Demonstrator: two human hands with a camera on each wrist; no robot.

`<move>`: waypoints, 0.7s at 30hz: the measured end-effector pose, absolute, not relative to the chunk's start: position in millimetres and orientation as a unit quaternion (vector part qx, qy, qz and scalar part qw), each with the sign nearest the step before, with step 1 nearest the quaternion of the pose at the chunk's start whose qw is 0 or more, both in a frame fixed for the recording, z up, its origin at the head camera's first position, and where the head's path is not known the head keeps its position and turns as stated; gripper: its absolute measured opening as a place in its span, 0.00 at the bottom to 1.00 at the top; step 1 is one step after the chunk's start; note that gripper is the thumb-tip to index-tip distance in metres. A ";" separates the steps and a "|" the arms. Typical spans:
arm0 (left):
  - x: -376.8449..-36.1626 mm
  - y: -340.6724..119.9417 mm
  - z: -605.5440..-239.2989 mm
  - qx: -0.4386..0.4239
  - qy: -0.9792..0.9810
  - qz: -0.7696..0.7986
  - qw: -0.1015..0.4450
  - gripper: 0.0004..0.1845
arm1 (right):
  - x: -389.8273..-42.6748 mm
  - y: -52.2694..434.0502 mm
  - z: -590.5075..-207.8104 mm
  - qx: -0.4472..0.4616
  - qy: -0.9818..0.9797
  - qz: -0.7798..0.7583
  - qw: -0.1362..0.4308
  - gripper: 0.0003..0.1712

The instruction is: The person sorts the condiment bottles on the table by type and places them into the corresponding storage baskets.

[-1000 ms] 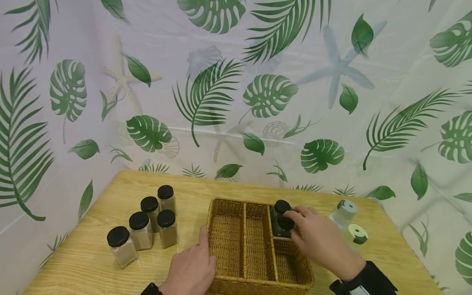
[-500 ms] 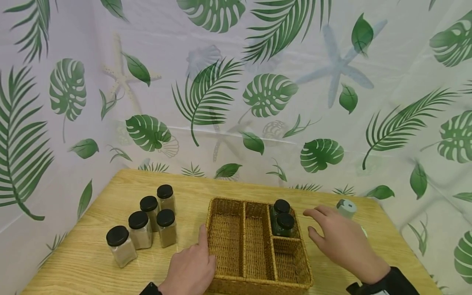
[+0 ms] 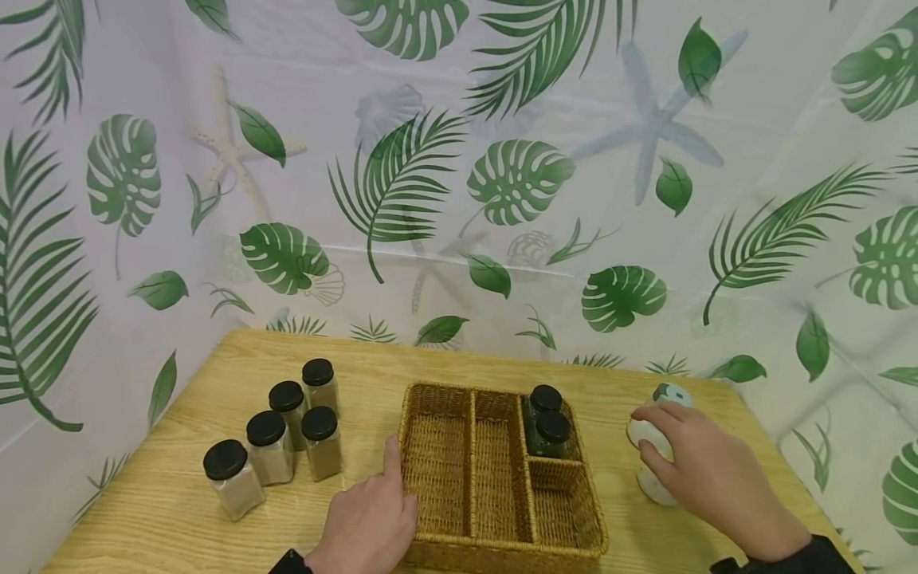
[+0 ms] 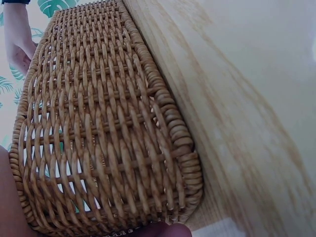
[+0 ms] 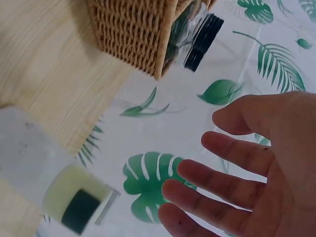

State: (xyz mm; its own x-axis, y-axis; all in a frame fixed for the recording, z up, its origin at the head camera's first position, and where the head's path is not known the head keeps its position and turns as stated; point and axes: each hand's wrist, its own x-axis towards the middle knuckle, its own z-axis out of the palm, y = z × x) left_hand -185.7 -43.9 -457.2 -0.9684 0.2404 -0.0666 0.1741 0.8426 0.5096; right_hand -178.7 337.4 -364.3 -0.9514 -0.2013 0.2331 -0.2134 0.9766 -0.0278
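The wicker basket [image 3: 502, 550] has several compartments. Two black-capped glass jars [image 3: 551, 437] with dark green contents stand in its back right one. My left hand [image 3: 373, 514] rests against the basket's left wall, index finger pointing straight along it; nothing is gripped. Over the two whitish bottles at the right reaches my right hand [image 3: 706, 462], partly covering them. One bottle has a grey cap [image 3: 672, 392]; the right wrist view shows the other's pale yellow-green cap [image 5: 71, 197]. There my right fingers [image 5: 217, 182] are spread, apart from that bottle [image 5: 29, 153].
On the left of the wooden table [image 3: 373, 363] stands a group of several square jars [image 3: 272, 446] with black lids and beige or brown contents. Behind the table hangs a white cloth [image 3: 430, 319] with printed leaves and starfish.
My right hand has let go of the dark green jar in the basket and moved right, over the whitish bottles. My left hand has stayed at the basket's left side.
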 end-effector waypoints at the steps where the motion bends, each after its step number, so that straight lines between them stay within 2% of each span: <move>1: -185.9 -44.0 -457.3 0.107 0.958 0.259 0.064 0.40 | -178.3 340.4 -364.7 0.103 -0.988 0.027 0.115 0.19; 12: -186.9 -44.1 -458.6 0.109 0.959 0.256 0.056 0.40 | -176.7 373.8 -369.0 0.070 -0.992 0.011 0.108 0.20; 21: -187.3 -44.5 -458.6 0.110 0.956 0.263 0.062 0.40 | -174.0 391.7 -375.3 0.030 -0.997 0.017 0.070 0.19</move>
State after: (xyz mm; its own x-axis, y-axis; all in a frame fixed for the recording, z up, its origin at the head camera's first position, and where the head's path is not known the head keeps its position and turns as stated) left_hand -187.3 -44.5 -458.6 -0.9681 0.2430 -0.0610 0.1776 0.8375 0.5168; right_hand -174.0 391.7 -375.3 -0.9884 -0.0579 0.1402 -0.0625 0.9976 -0.0287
